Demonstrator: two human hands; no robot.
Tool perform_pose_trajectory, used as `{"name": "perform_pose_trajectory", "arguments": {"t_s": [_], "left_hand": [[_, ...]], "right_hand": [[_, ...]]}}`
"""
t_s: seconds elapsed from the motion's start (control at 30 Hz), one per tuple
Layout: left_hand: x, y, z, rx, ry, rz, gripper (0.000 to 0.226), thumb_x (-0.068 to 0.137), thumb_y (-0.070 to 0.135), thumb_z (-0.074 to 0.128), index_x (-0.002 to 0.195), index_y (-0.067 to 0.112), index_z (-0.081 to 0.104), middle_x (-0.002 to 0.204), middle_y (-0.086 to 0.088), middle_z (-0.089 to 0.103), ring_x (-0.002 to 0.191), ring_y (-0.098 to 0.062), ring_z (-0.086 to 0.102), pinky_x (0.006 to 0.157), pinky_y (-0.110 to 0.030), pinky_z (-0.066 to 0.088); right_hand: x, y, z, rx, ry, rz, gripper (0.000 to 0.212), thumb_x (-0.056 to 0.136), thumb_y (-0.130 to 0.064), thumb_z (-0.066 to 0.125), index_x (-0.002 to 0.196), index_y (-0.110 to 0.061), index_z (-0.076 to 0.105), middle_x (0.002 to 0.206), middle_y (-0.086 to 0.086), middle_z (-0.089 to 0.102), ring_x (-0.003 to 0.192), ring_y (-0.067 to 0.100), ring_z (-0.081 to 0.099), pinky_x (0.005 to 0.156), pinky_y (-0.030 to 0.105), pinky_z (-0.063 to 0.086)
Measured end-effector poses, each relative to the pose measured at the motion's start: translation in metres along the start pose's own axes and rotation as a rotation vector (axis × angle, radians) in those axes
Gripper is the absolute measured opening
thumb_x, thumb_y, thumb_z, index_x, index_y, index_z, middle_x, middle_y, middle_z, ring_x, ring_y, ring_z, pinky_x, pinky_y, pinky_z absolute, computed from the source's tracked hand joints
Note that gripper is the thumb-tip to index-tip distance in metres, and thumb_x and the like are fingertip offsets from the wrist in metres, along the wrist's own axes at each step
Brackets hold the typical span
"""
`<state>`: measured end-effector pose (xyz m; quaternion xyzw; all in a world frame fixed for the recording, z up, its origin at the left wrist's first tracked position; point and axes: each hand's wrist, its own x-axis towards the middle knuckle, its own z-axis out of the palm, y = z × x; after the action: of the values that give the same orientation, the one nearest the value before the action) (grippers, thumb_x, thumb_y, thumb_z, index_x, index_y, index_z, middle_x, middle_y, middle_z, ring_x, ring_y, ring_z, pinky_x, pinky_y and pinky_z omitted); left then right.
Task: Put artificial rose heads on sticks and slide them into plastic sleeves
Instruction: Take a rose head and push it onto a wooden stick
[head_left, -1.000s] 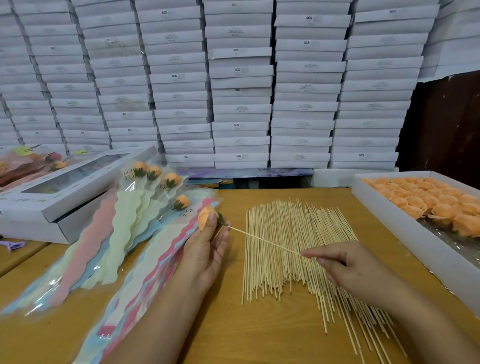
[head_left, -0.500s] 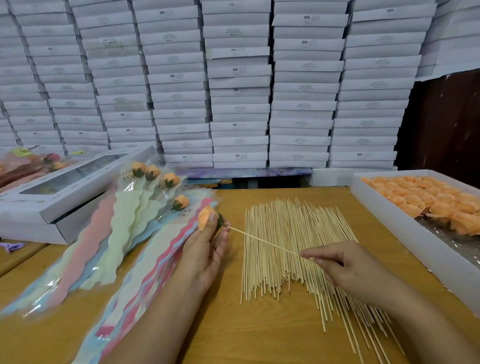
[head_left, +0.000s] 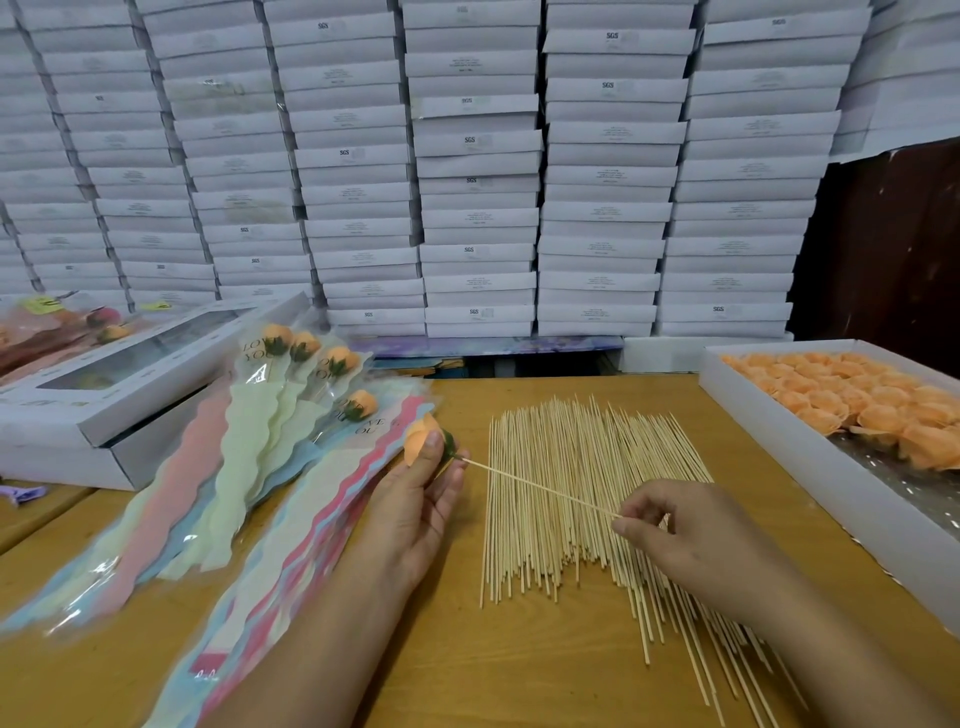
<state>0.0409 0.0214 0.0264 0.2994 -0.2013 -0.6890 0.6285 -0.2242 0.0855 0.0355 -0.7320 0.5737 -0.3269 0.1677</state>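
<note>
My left hand (head_left: 415, 499) holds an orange rose head (head_left: 418, 435) with green sepals by its fingertips, above the edge of a stack of empty pastel sleeves (head_left: 291, 545). A thin wooden stick (head_left: 540, 487) runs from the rose's base to my right hand (head_left: 685, 535), which pinches its other end. Beneath lies a spread pile of sticks (head_left: 571, 499) on the wooden table. Several sleeved roses (head_left: 306, 358) lie fanned at the left.
A white tray (head_left: 810, 467) of orange rose heads (head_left: 872, 405) sits at the right. White window boxes (head_left: 135, 389) are stacked at the left. A wall of white cartons (head_left: 467, 171) rises behind the table. A purple clip (head_left: 23, 492) lies at the far left.
Almost nothing has moved; both hands keep the same hold on rose and stick, with my right hand's fingers shifted slightly along the stick's end.
</note>
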Motion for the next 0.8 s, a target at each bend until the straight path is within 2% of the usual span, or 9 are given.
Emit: {"name": "perform_pose_trajectory", "arguments": {"t_s": [0.13, 0.23, 0.33, 0.43, 0.5, 0.57, 0.67, 0.8], "left_hand": [[-0.0004, 0.0000, -0.0014, -0.001, -0.003, -0.012, 0.051, 0.077, 0.017, 0.074, 0.123, -0.001, 0.064, 0.097, -0.019, 0.075, 0.074, -0.017, 0.075, 0.061, -0.024, 0.062], [0.0003, -0.0008, -0.0021, 0.004, 0.001, -0.008, 0.046, 0.076, 0.016, 0.074, 0.117, -0.003, 0.066, 0.098, -0.018, 0.075, 0.076, -0.018, 0.075, 0.062, -0.025, 0.062], [0.0010, -0.0024, -0.0015, 0.017, 0.005, -0.003, 0.041, 0.074, 0.015, 0.075, 0.111, -0.004, 0.068, 0.098, -0.017, 0.075, 0.076, -0.019, 0.075, 0.065, -0.026, 0.062], [0.0017, -0.0026, -0.0008, 0.015, 0.017, -0.004, 0.039, 0.074, 0.015, 0.075, 0.109, -0.004, 0.069, 0.098, -0.018, 0.075, 0.075, -0.019, 0.075, 0.064, -0.026, 0.062], [0.0015, -0.0018, -0.0010, 0.008, 0.017, -0.003, 0.039, 0.076, 0.015, 0.074, 0.109, -0.004, 0.070, 0.097, -0.018, 0.075, 0.074, -0.019, 0.075, 0.060, -0.025, 0.062], [0.0011, -0.0014, -0.0012, -0.001, 0.014, 0.000, 0.039, 0.077, 0.015, 0.074, 0.111, -0.004, 0.069, 0.098, -0.018, 0.075, 0.076, -0.019, 0.075, 0.059, -0.024, 0.062], [-0.0004, -0.0027, -0.0003, 0.001, 0.008, -0.004, 0.042, 0.076, 0.015, 0.074, 0.113, -0.004, 0.068, 0.102, -0.018, 0.074, 0.078, -0.019, 0.075, 0.062, -0.025, 0.062], [-0.0020, -0.0035, 0.0002, 0.005, 0.002, -0.005, 0.043, 0.075, 0.015, 0.074, 0.114, -0.004, 0.068, 0.102, -0.019, 0.073, 0.074, -0.018, 0.075, 0.064, -0.025, 0.062]], "right_hand": [[-0.0023, -0.0014, 0.0036, -0.045, -0.028, -0.033, 0.034, 0.097, -0.032, 0.060, 0.064, -0.036, 0.059, 0.062, -0.011, 0.064, 0.046, 0.005, 0.050, 0.048, 0.020, 0.037], [-0.0025, -0.0004, 0.0048, -0.077, -0.048, -0.042, 0.031, 0.101, -0.030, 0.052, 0.071, -0.031, 0.060, 0.066, -0.002, 0.067, 0.046, 0.003, 0.051, 0.046, 0.018, 0.037], [-0.0020, 0.0018, 0.0060, -0.080, -0.077, -0.024, 0.025, 0.102, -0.032, 0.049, 0.081, -0.036, 0.062, 0.070, -0.007, 0.070, 0.048, 0.000, 0.054, 0.046, 0.016, 0.038], [-0.0018, 0.0026, 0.0084, -0.091, -0.097, -0.001, 0.005, 0.098, -0.041, 0.057, 0.097, -0.045, 0.058, 0.077, -0.011, 0.070, 0.052, 0.000, 0.057, 0.047, 0.017, 0.040], [-0.0013, 0.0017, 0.0087, -0.111, -0.056, 0.011, 0.011, 0.092, -0.043, 0.064, 0.096, -0.047, 0.055, 0.083, -0.010, 0.066, 0.054, -0.003, 0.056, 0.049, 0.018, 0.040], [-0.0004, 0.0007, 0.0083, -0.114, 0.003, -0.001, 0.009, 0.091, -0.041, 0.066, 0.087, -0.042, 0.058, 0.085, -0.014, 0.065, 0.055, -0.005, 0.056, 0.050, 0.017, 0.039], [-0.0020, 0.0009, 0.0085, -0.103, 0.031, -0.026, 0.014, 0.094, -0.037, 0.064, 0.081, -0.037, 0.060, 0.071, -0.006, 0.065, 0.047, 0.005, 0.051, 0.048, 0.024, 0.042], [-0.0029, 0.0023, 0.0096, -0.108, 0.018, -0.046, 0.017, 0.098, -0.030, 0.059, 0.081, -0.032, 0.061, 0.055, -0.006, 0.056, 0.050, 0.003, 0.051, 0.046, 0.021, 0.036]]}}
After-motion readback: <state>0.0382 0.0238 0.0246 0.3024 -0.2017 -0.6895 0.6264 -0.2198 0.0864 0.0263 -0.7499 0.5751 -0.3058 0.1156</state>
